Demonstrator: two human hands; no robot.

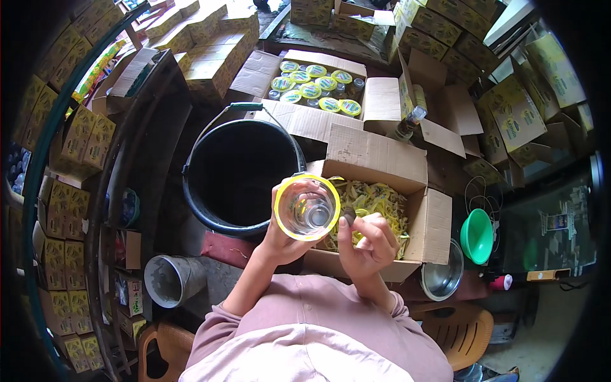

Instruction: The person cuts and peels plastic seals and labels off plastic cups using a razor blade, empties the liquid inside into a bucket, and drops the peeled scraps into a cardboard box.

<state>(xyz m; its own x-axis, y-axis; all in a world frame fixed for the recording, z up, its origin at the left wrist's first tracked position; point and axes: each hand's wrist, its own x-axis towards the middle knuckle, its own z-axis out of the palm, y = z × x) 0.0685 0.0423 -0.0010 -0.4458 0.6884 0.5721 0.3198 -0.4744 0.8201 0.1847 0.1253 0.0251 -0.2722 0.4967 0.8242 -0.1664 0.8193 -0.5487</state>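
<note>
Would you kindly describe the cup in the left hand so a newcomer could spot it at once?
Find the black bucket, left of the open carton of yellow strips. Where they meet in the picture, the left hand holds up a clear cup. Unlike the containers with printed yellow tops in the box beyond, it shows a yellow ring around a see-through middle.

The cup (308,219) looks glossy, the bucket (193,198) plastic, the box (377,155) matt cardboard.
</note>
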